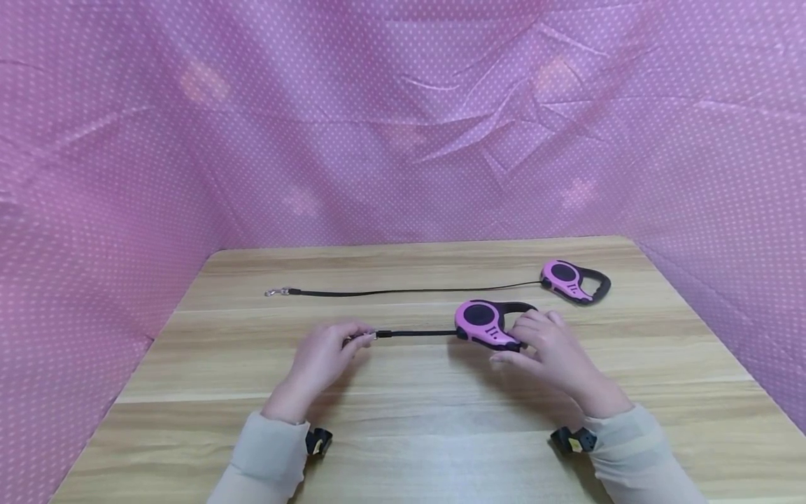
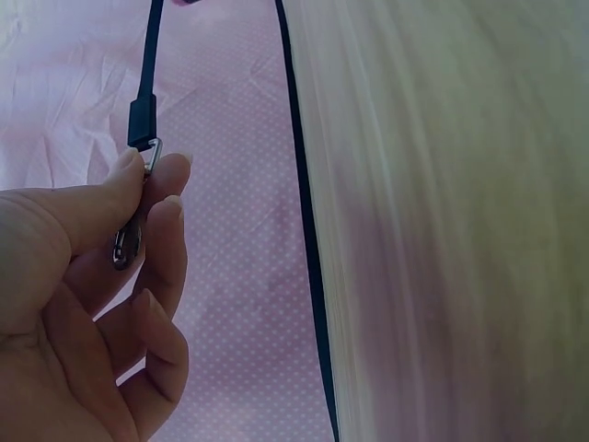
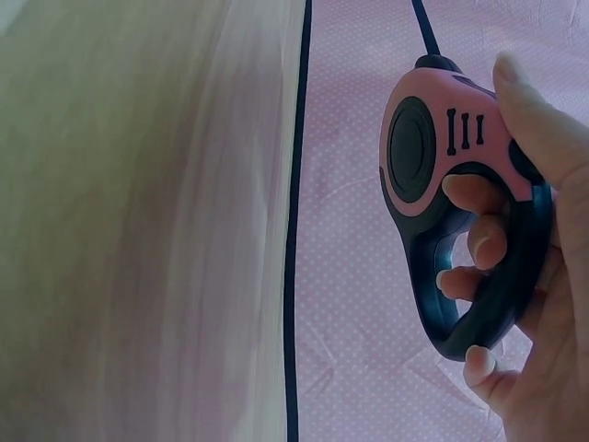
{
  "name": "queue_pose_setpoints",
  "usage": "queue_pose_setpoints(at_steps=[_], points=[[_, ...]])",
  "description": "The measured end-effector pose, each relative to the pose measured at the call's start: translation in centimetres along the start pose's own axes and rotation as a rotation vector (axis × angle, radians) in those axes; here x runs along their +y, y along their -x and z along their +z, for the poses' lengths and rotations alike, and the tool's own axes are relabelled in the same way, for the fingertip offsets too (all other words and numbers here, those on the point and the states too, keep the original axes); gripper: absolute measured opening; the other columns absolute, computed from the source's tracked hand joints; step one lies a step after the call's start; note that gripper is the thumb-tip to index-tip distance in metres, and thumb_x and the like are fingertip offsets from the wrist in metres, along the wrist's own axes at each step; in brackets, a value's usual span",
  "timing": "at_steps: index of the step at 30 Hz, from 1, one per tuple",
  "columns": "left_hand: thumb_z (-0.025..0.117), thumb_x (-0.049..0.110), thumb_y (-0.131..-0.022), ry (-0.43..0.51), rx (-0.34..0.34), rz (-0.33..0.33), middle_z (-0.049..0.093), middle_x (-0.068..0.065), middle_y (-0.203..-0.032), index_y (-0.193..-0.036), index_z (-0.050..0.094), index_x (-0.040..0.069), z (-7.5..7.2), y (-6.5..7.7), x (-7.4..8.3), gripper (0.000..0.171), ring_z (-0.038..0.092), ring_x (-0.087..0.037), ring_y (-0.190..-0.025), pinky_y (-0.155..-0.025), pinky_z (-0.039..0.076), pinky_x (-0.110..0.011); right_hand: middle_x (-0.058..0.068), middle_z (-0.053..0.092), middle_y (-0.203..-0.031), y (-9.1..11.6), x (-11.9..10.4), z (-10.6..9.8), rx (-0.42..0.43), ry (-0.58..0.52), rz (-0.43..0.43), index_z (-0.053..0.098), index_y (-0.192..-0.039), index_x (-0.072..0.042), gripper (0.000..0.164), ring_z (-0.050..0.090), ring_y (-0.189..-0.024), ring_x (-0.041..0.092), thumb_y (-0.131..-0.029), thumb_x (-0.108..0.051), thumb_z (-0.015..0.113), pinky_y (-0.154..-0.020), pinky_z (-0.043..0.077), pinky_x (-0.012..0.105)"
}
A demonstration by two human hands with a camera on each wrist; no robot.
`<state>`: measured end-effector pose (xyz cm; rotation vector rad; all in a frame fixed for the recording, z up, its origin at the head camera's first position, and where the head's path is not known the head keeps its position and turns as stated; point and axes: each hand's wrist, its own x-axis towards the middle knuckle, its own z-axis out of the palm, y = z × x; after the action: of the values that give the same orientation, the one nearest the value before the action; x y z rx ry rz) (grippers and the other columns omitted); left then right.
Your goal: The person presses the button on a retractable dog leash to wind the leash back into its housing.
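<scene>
The left grip (image 1: 317,358) partly hides the metal clip (image 2: 127,245); the right wrist view crops the cord (image 3: 426,28).

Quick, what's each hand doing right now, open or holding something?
Left hand: closed, pinching the metal clip.
Right hand: closed, holding the pink leash reel by its black handle.

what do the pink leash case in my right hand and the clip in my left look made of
The leash case looks like hard plastic: smooth, satin, with crisp moulded edges. The clip is probably metal: silvery with bright glints, though your left hand partly covers it.
</scene>
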<state>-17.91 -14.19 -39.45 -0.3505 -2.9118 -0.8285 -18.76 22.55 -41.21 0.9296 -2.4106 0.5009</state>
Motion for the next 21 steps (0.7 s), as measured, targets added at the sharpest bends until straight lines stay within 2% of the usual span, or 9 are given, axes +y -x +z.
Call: queue_pose_setpoints(at_steps=[5,14,21], points=[[0.066,0.028,-0.095,-0.021,0.008,0.015,0.075,0.001,-0.112,-0.115,0.074,0.020,0.25,0.07,0.28,0.022,0.070,-0.014,-0.088,-0.082,0.056,-0.040,-0.009,0.063,-0.082,-0.03,-0.29,0.13,-0.008,-0.011,0.001,0.066,-0.081,-0.018,0.030,0.053,-0.084,0.009,-0.069,-0.038,0.085,-0.078,0.032,0.029],[0.067,0.024,-0.095,-0.031,0.015,0.032,0.076,0.000,-0.105,-0.116,0.073,0.018,0.65,-0.06,0.61,0.023,0.059,-0.002,-0.066,-0.076,0.055,-0.037,-0.009,0.062,-0.080,-0.01,-0.43,0.14,-0.019,-0.013,0.014,0.064,-0.079,-0.019,0.030,0.053,-0.084,0.010,-0.071,-0.039,0.084,-0.079,0.033,0.031],[0.065,0.020,-0.096,-0.045,0.015,0.054,0.077,0.003,-0.103,-0.118,0.073,0.018,0.94,-0.02,0.93,0.023,0.058,-0.003,-0.066,-0.070,0.053,-0.033,-0.009,0.062,-0.081,0.02,-0.42,0.14,-0.019,-0.007,0.021,0.066,-0.080,-0.018,0.029,0.053,-0.084,0.010,-0.071,-0.040,0.084,-0.078,0.032,0.031]])
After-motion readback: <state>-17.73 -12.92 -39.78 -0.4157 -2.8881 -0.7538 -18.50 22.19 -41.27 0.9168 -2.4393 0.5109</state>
